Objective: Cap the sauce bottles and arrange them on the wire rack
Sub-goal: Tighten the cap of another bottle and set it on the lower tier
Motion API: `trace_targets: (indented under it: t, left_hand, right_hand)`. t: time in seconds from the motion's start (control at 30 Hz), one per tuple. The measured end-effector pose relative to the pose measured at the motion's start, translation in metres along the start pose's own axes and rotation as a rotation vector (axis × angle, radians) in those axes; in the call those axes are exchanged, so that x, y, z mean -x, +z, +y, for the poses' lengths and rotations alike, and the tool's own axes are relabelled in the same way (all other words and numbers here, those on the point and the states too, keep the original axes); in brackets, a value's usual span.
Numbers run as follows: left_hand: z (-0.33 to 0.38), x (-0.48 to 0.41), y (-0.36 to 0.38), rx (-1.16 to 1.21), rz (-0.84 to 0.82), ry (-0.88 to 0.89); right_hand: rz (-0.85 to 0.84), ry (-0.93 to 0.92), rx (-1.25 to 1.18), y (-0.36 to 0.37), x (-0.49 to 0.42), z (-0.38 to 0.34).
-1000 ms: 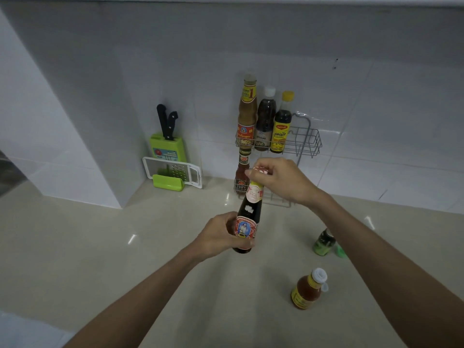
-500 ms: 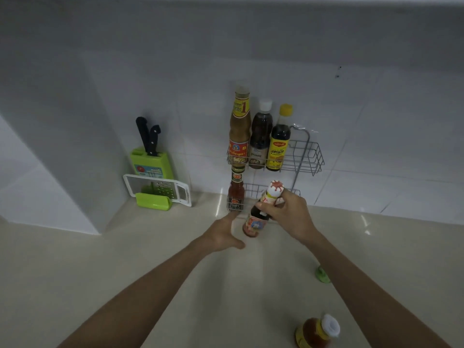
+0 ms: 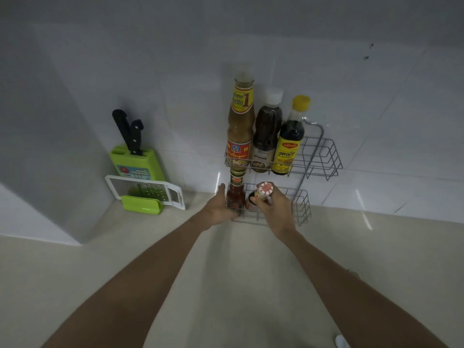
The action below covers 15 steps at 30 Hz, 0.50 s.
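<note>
beige counter point(image 3: 226, 285), white tiled wall point(image 3: 175, 71), wire rack point(image 3: 324, 156)

A: How is the light?

B: Dim and bluish-grey. The wire rack point(image 3: 319, 156) is my landmark: right of it, thin white streaks of glare lie on the glossy wall tiles point(image 3: 376, 109), and another streak shows just left of its lower shelf.

A: Shadows?

B: Soft ones only; the corner far left of the rack is darker.

A: Sharpness?

B: Bottles on the rack read fairly well. Below it, both forearms look smeared. Tile lines bend toward the frame edges, a wide-angle effect.
</note>
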State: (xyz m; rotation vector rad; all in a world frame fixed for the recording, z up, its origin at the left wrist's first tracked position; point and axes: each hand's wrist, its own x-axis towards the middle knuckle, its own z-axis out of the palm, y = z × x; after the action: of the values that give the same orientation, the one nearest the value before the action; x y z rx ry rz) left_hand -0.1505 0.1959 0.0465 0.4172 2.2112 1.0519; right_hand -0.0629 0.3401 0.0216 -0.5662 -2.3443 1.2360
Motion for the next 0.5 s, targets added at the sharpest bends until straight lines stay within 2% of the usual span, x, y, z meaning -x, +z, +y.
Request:
trace_targets:
  t: [0.13,0.27,0.5]
  left_hand:
    - [-0.005,-0.005,0.001,0.01,-0.052,0.081]
    - [-0.012,-0.008,0.005,0.041,-0.019,0.125]
    - [-0.014,-0.011,0.007,0.03,-0.029,0.095]
  right_hand:
    - [-0.01,0.033,0.099,0.007,-0.015,0.007]
    - [-0.091,0.093,0.202,0.01,-0.032,0.008]
    - [-0.195,0.138,0.212,0.013,-0.042,0.001]
